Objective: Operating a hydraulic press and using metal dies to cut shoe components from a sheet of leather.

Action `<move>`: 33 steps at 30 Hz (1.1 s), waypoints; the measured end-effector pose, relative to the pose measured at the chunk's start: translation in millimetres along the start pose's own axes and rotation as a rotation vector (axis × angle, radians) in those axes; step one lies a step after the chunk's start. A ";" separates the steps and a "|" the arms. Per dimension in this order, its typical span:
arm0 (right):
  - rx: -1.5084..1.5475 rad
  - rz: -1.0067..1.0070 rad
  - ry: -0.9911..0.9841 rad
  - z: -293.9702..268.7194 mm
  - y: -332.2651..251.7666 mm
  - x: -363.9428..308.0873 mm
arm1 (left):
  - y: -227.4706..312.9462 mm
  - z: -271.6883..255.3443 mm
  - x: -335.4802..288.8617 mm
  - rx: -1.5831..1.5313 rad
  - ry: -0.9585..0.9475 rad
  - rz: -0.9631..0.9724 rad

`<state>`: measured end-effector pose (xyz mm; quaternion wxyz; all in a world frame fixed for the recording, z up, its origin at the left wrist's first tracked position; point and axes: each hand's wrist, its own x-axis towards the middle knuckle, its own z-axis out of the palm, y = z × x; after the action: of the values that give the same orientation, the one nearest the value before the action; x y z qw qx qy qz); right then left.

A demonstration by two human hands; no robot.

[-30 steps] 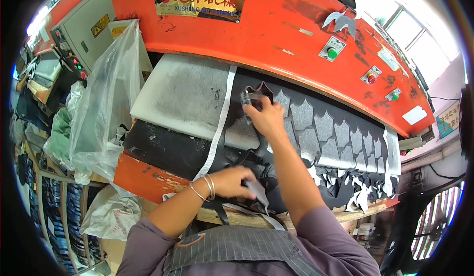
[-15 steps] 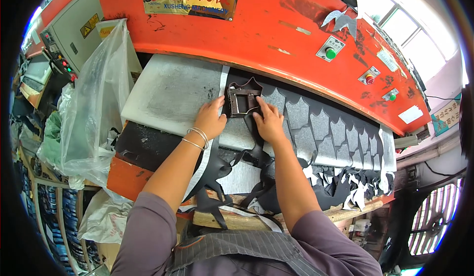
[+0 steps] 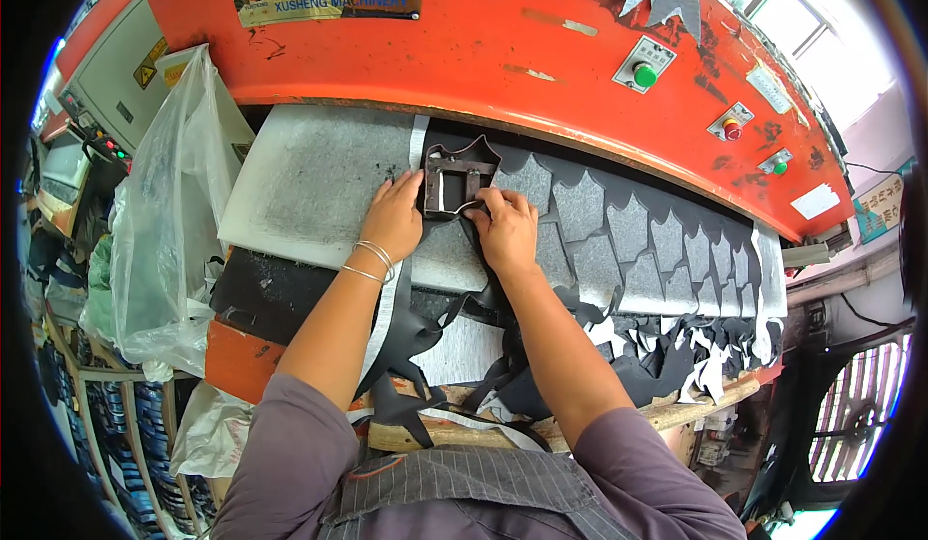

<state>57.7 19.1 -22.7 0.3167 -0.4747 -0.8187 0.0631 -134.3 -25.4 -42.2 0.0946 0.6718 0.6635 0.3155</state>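
Die (image 3: 462, 166) on black sheet (image 3: 601, 180) over pale board (image 3: 319, 168); red machine (image 3: 464, 61); rack (image 3: 111, 376), perhaps metal.

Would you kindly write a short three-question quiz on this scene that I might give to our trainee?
1. Which hand has silver bangles at its wrist: A) right, B) left, C) neither?
2. True or false: the right hand is well away from the dark metal frame.
3. Fill in the colour: on the orange machine, the red button sits between two ____ buttons.

Key:
1. B, the left hand.
2. False; it is at the frame's lower right corner.
3. Green.
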 end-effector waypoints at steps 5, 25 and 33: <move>0.011 -0.034 0.022 0.9 -0.9 2.5 | 2.4 -2.9 1.6 -0.009 0.016 0.005; 0.032 -0.085 0.039 -7.0 5.3 3.1 | 22.1 -12.1 3.5 -0.041 0.029 -0.080; 0.063 -0.127 -0.041 -25.1 20.1 2.1 | 40.8 -8.4 4.0 0.002 0.008 -0.158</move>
<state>86.4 26.8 -10.1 0.3182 -0.4103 -0.8510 0.0785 -105.3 -28.2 -12.1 0.1158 0.6161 0.7152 0.3091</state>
